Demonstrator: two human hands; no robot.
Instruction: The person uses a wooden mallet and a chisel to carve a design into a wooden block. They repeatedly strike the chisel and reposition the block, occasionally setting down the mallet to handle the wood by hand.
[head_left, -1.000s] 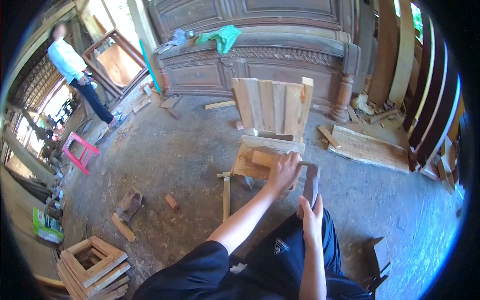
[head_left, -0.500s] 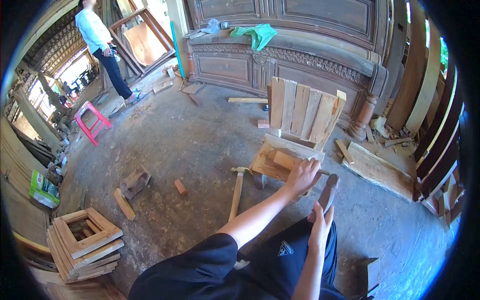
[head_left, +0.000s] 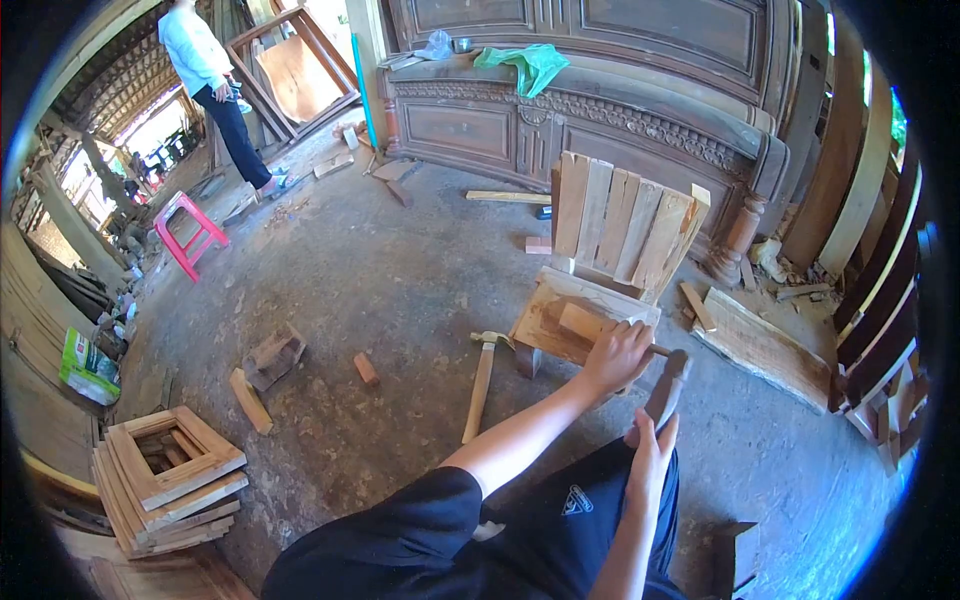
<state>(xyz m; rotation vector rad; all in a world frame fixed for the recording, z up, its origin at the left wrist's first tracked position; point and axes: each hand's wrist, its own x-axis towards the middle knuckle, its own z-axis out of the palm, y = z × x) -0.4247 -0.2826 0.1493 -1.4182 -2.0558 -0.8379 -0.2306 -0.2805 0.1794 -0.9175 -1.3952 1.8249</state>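
The wooden block (head_left: 583, 322) lies on the low desk (head_left: 537, 312) in front of the slatted upright (head_left: 622, 220), its near right end under the curled fingers of the left hand (head_left: 616, 358); whether these grip it firmly cannot be told. A thin rod (head_left: 660, 351) juts from beside that hand to the top of a dark tool (head_left: 666, 392), whose lower part the right hand (head_left: 651, 445) grips, nearer the body and apart from the block. A hammer (head_left: 480, 388) lies on the floor (head_left: 400, 310), left of the desk.
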